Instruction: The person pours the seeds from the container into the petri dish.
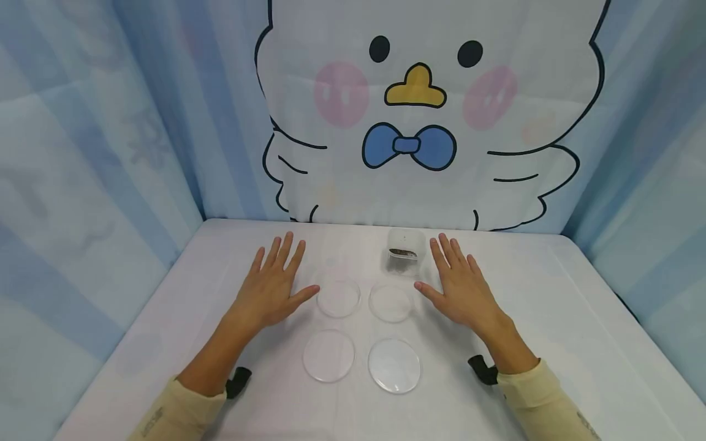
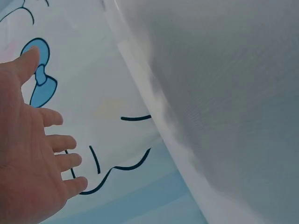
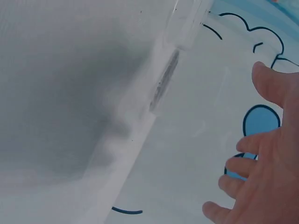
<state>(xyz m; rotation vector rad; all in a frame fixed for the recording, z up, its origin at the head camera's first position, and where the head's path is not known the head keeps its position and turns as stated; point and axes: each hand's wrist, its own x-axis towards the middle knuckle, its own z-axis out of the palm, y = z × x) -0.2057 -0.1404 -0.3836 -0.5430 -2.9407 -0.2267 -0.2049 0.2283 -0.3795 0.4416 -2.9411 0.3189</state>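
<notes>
My left hand (image 1: 271, 290) is held over the white table with its fingers spread, its thumb tip overlapping the rim of the far left clear round dish (image 1: 339, 299) in the head view. Opposite it, my right hand (image 1: 462, 290) also has spread fingers and holds nothing. Its thumb points toward the far right clear dish (image 1: 390, 304). Closer to me lie two more round transparent pieces, a left one (image 1: 328, 356) and a right one (image 1: 394, 365). Behind the dishes, near my right fingertips, stands a small clear box (image 1: 407, 245) with something dark inside.
The white table (image 1: 557, 318) ends at a back edge against a light blue curtain (image 1: 231, 110) printed with a large white cartoon bird. More curtain hangs along the left and right sides. A black strap piece (image 1: 238, 382) sits at my left wrist.
</notes>
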